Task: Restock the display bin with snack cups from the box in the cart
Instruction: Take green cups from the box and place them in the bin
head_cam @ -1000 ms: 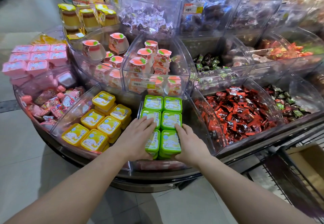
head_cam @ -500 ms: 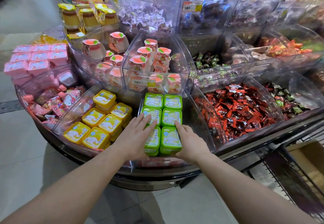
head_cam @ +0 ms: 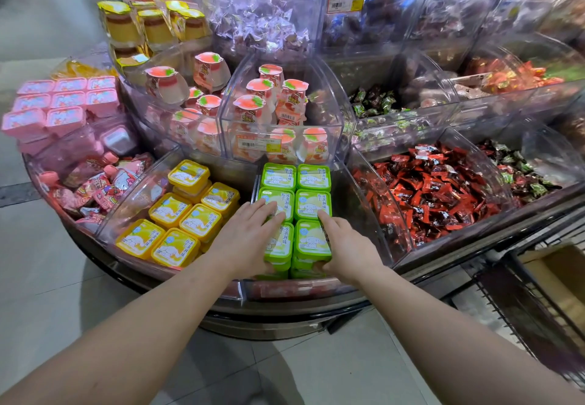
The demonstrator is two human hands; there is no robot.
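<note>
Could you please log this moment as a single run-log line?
left hand: on front-left green cups | right hand: gripping front-right green stack | bin: two columns, three rows showing | box: in cart

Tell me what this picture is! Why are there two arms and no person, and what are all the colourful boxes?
The camera sits on a person's head and looks down, so you see only their arms. They are filling a round shop display of clear plastic bins. The left hand lies with fingers stretched flat over the square green-lidded snack cups, stacked in two neat columns. The right hand has its grip on the nearest stack, thumb at the front, forefinger on top. Beside them sit square yellow-lidded cups, and on the other side red-wrapped candies. At the right edge you can glimpse a brown cardboard box in a wire cart.
</note>
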